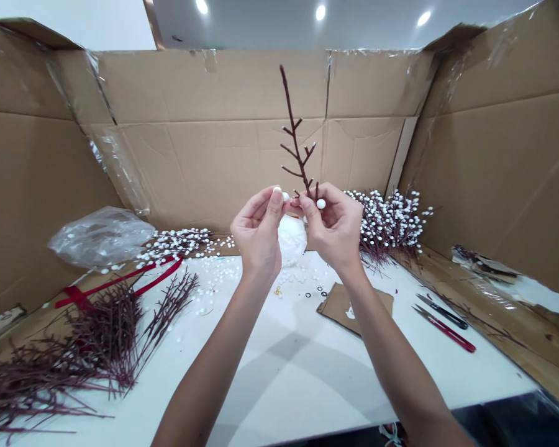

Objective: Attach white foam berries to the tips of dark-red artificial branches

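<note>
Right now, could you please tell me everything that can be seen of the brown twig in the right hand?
The brown twig is thin, with a slender main stem and short side shoots, several pale-tipped. It looks like plastic or coated wire, though I cannot be sure. It stands nearly upright, top leaning left, before the cardboard wall. The right hand holds its lower part; the left hand is close by, contact unclear.

Your brown twig (296, 138): matt, rough, knobbly. Your white beads (321, 203): smooth. Around you: matt cardboard walls (242, 149), glossy clear tape (121, 167). Beside you: crinkled, shiny plastic bag (103, 236). Before you: smooth tabletop (279, 379).
</note>
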A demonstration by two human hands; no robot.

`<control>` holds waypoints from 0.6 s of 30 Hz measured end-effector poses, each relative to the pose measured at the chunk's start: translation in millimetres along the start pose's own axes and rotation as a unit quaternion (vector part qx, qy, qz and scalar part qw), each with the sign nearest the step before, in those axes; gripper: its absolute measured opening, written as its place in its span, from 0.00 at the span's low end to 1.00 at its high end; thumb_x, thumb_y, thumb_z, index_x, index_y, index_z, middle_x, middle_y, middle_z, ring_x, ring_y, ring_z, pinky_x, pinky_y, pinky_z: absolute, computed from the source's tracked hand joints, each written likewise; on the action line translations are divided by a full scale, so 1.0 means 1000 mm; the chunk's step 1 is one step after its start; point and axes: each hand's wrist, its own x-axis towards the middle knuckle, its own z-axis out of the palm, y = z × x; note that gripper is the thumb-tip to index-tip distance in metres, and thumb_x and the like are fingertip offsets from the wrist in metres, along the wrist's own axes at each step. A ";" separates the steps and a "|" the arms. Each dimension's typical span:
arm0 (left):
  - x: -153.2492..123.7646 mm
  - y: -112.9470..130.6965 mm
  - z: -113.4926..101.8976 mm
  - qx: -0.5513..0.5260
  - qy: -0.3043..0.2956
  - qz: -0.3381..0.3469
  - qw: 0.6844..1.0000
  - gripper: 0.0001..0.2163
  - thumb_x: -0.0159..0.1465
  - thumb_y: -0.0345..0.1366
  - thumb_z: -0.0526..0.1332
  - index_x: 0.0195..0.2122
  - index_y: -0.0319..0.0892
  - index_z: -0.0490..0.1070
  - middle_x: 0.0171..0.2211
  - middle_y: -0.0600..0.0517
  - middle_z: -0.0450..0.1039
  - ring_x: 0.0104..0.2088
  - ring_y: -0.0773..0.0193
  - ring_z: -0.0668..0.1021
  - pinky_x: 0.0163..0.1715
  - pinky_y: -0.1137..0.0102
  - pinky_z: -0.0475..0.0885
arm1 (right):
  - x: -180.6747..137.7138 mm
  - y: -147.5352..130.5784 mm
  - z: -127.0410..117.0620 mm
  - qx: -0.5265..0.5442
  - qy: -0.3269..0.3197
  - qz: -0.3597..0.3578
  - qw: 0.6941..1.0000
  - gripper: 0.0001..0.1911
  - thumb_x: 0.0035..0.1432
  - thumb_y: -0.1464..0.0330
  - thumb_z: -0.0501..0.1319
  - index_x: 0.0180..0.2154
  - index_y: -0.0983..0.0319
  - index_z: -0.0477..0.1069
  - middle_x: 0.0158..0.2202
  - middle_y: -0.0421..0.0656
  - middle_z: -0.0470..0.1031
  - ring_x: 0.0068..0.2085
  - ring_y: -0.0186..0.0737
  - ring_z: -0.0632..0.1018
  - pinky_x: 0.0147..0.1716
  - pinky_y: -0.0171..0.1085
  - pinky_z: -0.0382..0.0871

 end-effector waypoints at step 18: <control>-0.003 0.004 0.002 -0.047 -0.029 -0.041 0.998 0.06 0.49 0.33 0.70 0.28 0.39 0.76 0.28 0.54 0.76 0.30 0.73 0.78 0.38 0.77 0.74 | 0.002 -0.012 -0.005 -0.009 -0.010 -0.011 1.000 0.05 0.55 0.68 0.59 0.28 0.61 0.66 0.28 0.38 0.68 0.28 0.31 0.72 0.30 0.33 0.73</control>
